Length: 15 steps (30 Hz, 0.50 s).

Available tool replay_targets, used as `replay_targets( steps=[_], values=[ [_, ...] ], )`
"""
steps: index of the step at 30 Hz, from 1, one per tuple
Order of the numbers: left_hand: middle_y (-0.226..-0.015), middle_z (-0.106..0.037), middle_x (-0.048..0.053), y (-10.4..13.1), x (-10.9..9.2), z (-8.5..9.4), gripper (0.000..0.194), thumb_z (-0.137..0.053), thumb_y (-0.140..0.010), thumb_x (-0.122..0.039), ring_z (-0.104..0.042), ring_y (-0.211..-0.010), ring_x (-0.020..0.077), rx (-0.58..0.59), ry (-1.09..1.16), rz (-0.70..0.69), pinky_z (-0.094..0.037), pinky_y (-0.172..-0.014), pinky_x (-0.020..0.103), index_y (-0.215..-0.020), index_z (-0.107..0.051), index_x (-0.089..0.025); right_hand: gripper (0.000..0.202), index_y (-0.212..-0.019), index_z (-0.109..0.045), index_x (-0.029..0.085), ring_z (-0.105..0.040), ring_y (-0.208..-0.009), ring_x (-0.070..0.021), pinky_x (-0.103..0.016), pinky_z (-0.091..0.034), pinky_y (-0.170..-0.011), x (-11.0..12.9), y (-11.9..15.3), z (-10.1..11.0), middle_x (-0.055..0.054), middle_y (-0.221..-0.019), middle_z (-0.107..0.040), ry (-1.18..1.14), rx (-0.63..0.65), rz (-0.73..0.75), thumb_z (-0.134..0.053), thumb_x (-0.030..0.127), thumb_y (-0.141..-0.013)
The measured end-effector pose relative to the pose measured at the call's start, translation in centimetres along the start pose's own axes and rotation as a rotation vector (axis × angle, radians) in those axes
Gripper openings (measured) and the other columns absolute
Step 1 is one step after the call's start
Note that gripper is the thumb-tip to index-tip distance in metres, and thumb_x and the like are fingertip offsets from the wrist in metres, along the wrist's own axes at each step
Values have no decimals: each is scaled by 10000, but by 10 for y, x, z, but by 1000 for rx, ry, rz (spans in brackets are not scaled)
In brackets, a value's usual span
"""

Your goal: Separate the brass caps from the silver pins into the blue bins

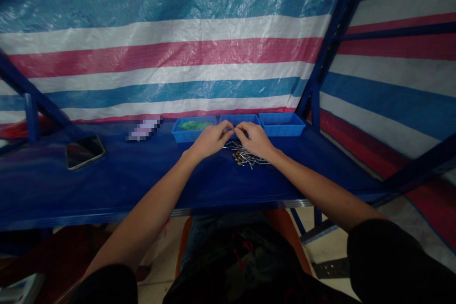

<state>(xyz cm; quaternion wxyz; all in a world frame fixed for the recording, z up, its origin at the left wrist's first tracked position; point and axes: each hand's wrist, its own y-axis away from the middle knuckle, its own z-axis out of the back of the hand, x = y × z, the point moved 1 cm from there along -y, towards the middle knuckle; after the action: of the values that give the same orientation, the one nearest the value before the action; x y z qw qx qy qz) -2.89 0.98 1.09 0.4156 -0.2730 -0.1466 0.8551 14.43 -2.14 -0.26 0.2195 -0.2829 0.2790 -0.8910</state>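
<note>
My left hand (213, 138) and my right hand (255, 138) meet above the blue table, fingertips pinched close together. Between them is a small brass-coloured piece (233, 127), too small for me to name. Both hands are closed on it. Just below and partly under my right hand lies a loose pile of thin metal rods (251, 156), some with brass-coloured ends. Behind my hands stand a blue tray with green contents (174, 132), a middle blue tray (239, 118) partly hidden by my fingers, and a right blue tray (285, 130) holding a few thin pieces.
A smartphone (85, 152) lies on the blue table (142, 185) at the left. Beside it is a blurred-out pale item (144, 128). Striped plastic sheeting (178, 52) hangs behind, and blue metal posts (315, 104) frame both sides.
</note>
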Motion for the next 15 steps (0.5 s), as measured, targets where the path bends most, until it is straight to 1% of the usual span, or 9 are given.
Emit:
replay_targets(
  steps=[3, 7, 8, 9, 11, 13, 14, 15],
  values=[
    [-688, -627, 12, 0, -4, 1, 214, -412, -971, -314, -558, -597, 131, 11, 9, 18, -371, -575, 262, -955, -570, -170, 156, -888, -599, 190, -570, -716, -170, -303, -398, -676, 2, 2, 1, -28, -764, -639, -42, -21, -2, -476, 283, -913],
    [-685, -622, 16, 0, -6, 2, 257, -387, -975, -315, -565, -622, 132, 44, 9, 26, -377, -591, 263, -870, -568, -166, 173, -850, -602, 194, -582, -727, -176, -308, -413, -691, -2, -3, 4, -30, -757, -639, -10, -67, 40, -466, 279, -914],
    [-686, -623, 15, 0, -5, 2, 245, -407, -966, -318, -563, -619, 130, 83, 13, 28, -379, -590, 261, -873, -574, -165, 190, -862, -607, 194, -586, -736, -180, -312, -417, -697, -6, -5, 6, -35, -768, -645, 12, -100, 25, -455, 290, -922],
    [-688, -626, 14, 1, -5, 2, 218, -443, -947, -318, -563, -614, 129, 149, 27, 28, -383, -587, 258, -885, -584, -163, 207, -880, -613, 193, -592, -751, -189, -320, -423, -708, -12, -8, 8, -43, -788, -654, 43, -140, -5, -446, 304, -931],
    [-711, -640, 13, 3, -2, 2, 167, -536, -887, -306, -575, -616, 128, 340, 85, 32, -401, -584, 248, -928, -605, -159, 239, -933, -627, 184, -601, -801, -220, -348, -434, -744, -28, -13, 12, -70, -839, -672, 136, -218, -103, -436, 328, -940],
    [-750, -650, 20, 6, -1, 1, 195, -594, -834, -287, -596, -649, 135, 510, 149, 51, -426, -594, 242, -973, -622, -153, 258, -993, -637, 165, -599, -889, -269, -389, -442, -791, -44, -16, 15, -107, -907, -682, 241, -222, -195, -487, 360, -917],
    [-777, -651, 23, 7, 0, 1, 218, -612, -814, -277, -603, -677, 140, 558, 164, 52, -436, -608, 242, -994, -628, -154, 271, -1015, -639, 157, -593, -926, -286, -406, -443, -814, -50, -16, 16, -122, -936, -683, 271, -203, -226, -502, 365, -908],
    [-805, -648, 26, 7, 0, 1, 241, -626, -799, -270, -605, -709, 144, 580, 168, 49, -443, -624, 242, -1011, -634, -157, 284, -1030, -639, 151, -586, -953, -297, -418, -442, -832, -55, -16, 17, -130, -958, -681, 286, -184, -245, -512, 371, -902]
  ],
)
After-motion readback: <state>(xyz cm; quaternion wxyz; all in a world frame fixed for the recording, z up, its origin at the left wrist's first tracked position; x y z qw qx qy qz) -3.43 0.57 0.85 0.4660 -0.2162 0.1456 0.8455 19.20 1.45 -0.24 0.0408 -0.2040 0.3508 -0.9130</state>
